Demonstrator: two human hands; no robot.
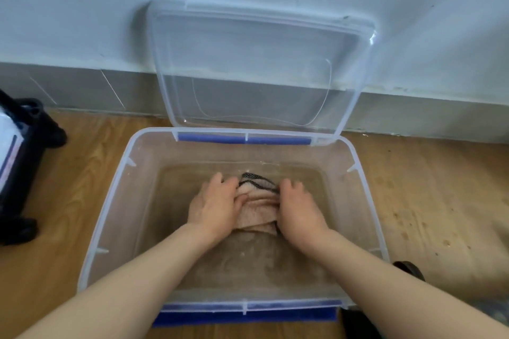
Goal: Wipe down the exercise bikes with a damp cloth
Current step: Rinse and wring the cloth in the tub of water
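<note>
A pale pink cloth [259, 208] with a black mesh edge lies bunched in shallow water inside a clear plastic tub [110, 201] on the floor. My left hand [214, 205] presses and grips the cloth's left side. On the cloth's right side my right hand [298, 208] grips it too, fingers curled into the fabric. Both hands are in the water. No exercise bike is fully in view.
The tub's clear lid [259, 66] leans upright against the pale wall behind it. A black base with wheels [24, 168], part of some equipment, stands at the left edge. Water spots mark the wooden floor [418, 201] on the right.
</note>
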